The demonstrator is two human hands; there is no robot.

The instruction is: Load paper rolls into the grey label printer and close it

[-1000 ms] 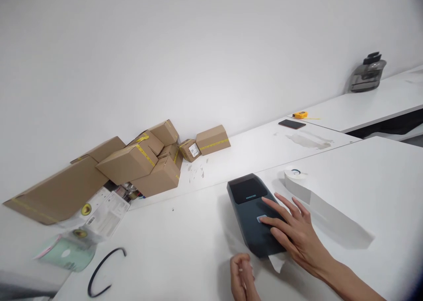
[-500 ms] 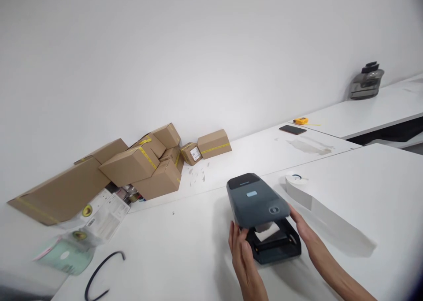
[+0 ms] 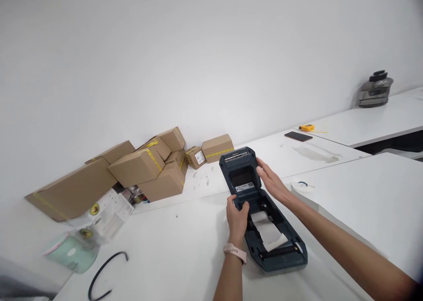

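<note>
A dark blue-grey label printer (image 3: 280, 263) sits on the white table with its lid (image 3: 238, 171) swung back, so the inside shows. Loose white label paper (image 3: 267, 230) lies within its bay. My left hand (image 3: 237, 219) grips the left rim of the body near the hinge, thumb over the edge. Along the lid's right edge, my right hand (image 3: 272, 180) holds on, with some fingertips hidden behind it. To the right of the printer lies a partly unwound roll of white paper (image 3: 302, 186), its strip partly covered by my right forearm.
Several cardboard boxes (image 3: 135, 166) are piled against the wall at left. A green pouch (image 3: 72, 252) and a black curved cable (image 3: 99, 272) lie nearer me. A phone (image 3: 298, 136), a yellow tape measure (image 3: 306, 128) and a dark jug (image 3: 375, 91) are at back right.
The printer's lid has gone from nearly closed to swung fully back. Both hands have moved up and away from me along the printer. The view has shifted slightly.
</note>
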